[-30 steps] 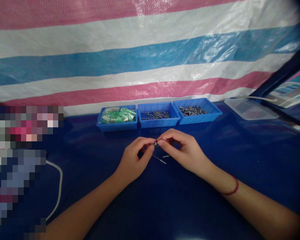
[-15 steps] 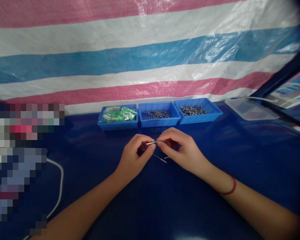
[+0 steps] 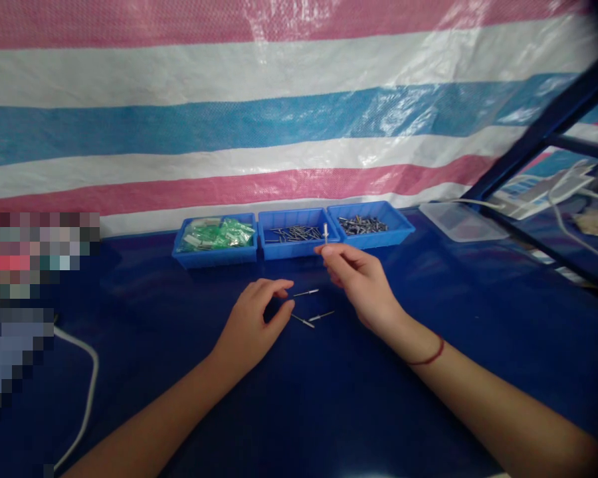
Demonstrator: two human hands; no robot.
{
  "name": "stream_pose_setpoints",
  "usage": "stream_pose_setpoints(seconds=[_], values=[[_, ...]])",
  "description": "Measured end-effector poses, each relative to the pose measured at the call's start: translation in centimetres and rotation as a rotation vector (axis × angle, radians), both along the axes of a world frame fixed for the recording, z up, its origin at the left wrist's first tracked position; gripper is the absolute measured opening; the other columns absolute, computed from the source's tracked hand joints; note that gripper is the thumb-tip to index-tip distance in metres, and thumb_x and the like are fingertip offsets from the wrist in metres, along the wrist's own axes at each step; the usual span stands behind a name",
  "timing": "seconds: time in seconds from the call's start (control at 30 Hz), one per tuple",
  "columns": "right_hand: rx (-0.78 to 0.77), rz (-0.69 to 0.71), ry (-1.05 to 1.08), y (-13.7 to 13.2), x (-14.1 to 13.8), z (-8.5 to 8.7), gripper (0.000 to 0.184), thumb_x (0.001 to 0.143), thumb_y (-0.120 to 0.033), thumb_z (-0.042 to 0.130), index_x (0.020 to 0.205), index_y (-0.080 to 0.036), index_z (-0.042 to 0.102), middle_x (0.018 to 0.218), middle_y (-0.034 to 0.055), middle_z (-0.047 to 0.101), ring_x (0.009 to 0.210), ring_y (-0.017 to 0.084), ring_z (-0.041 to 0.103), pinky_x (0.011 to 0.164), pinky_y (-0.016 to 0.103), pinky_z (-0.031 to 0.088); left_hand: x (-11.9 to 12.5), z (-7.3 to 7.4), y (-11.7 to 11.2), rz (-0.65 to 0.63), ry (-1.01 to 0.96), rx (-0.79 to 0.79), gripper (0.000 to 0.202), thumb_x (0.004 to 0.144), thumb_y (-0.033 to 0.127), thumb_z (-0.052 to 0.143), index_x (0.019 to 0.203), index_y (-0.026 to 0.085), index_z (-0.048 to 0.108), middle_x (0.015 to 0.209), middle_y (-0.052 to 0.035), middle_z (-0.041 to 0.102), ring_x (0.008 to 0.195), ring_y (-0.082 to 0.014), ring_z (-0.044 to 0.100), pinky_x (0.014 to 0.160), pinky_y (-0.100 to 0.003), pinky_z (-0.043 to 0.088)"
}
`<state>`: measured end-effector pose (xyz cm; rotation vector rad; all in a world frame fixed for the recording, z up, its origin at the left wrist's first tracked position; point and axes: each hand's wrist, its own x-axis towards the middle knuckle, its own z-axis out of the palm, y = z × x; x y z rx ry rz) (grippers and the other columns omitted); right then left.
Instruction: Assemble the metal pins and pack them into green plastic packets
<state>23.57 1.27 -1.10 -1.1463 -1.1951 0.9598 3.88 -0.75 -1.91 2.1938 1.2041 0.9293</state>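
A silver blind rivet (image 3: 325, 232) stands upright in the pinched fingers of my right hand (image 3: 361, 279), just in front of the middle blue bin. To the left, my left hand (image 3: 252, 325) hovers low over the table with thumb and fingers apart, nothing between them. Near its fingertips lie three more rivets: one rivet (image 3: 307, 293) farther back, a second rivet (image 3: 303, 321) slanting by the thumb, and a third rivet (image 3: 321, 316) to the right of that.
Three blue bins stand in a row: one (image 3: 214, 257) with green-and-clear packets, the middle one (image 3: 299, 249) with loose metal pins, the right one (image 3: 379, 239) with small metal parts. A translucent lid (image 3: 461, 222) lies at right. A white cable (image 3: 96, 372) runs along the left.
My left hand has let go of the rivet and opened, moving left. My right hand has risen and turned a rivet upright. A third rivet now shows on the table.
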Motion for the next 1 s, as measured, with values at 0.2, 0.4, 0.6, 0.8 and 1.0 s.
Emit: stream_pose_setpoints(seconds=[0.2, 0.4, 0.6, 0.8, 1.0], values=[[-0.241, -0.292, 0.484, 2.7, 4.4, 1.6, 0.021, 0.079, -0.035, 0.062, 0.089, -0.016, 0.064, 0.060, -0.0064, 0.042, 0.042, 0.004, 0.028, 0.035, 0.017, 0.021, 0.2, 0.2, -0.3, -0.067, 0.173, 0.047, 0.024, 0.083, 0.015, 0.054, 0.102, 0.023, 0.066, 0.103, -0.0052, 0.064, 0.099, -0.0218, 0.058, 0.087, -0.040, 0.043], [-0.391, -0.110, 0.484, 2.4, 3.8, 1.4, 0.012, 0.073, -0.023, 0.059, 0.083, -0.016, 0.061, 0.058, -0.0065, 0.043, 0.040, 0.004, 0.027, 0.034, 0.018, 0.019, 0.0, 0.0, -0.2, -0.120, 0.273, 0.058, 0.014, 0.085, 0.019, 0.055, 0.092, 0.023, 0.067, 0.105, -0.0037, 0.064, 0.104, -0.0228, 0.055, 0.087, -0.040, 0.040], [-0.271, 0.178, -0.031, 0.8, 1.4, 1.3, 0.018, 0.078, -0.032, 0.059, 0.081, -0.016, 0.065, 0.064, -0.0028, 0.051, 0.049, 0.007, 0.039, 0.042, 0.021, 0.027, 0.0, 0.0, -0.3, -0.119, 0.348, 0.063, 0.015, 0.093, 0.023, 0.048, 0.089, 0.021, 0.063, 0.101, -0.0045, 0.063, 0.099, -0.0229, 0.054, 0.084, -0.040, 0.040], [0.054, 0.518, -0.527, -0.9, 0.4, 1.4, 0.016, 0.082, -0.027, 0.061, 0.093, -0.017, 0.067, 0.077, 0.0006, 0.063, 0.062, 0.010, 0.052, 0.056, 0.023, 0.040, -0.1, 0.1, 0.1, -0.037, 0.122, 0.030, 0.015, 0.095, 0.022, 0.044, 0.088, 0.019, 0.057, 0.089, -0.0028, 0.062, 0.084, -0.0169, 0.058, 0.077, -0.031, 0.044], [0.304, 0.495, -0.693, -1.5, -0.5, 1.0, 0.012, 0.086, -0.014, 0.055, 0.088, -0.017, 0.067, 0.081, 0.0019, 0.063, 0.071, 0.010, 0.057, 0.066, 0.022, 0.043, -0.3, 0.0, 0.0, 0.029, -0.088, 0.046, 0.008, 0.088, 0.022, 0.057, 0.095, 0.020, 0.061, 0.087, 0.0001, 0.065, 0.078, -0.0130, 0.061, 0.073, -0.025, 0.047]])
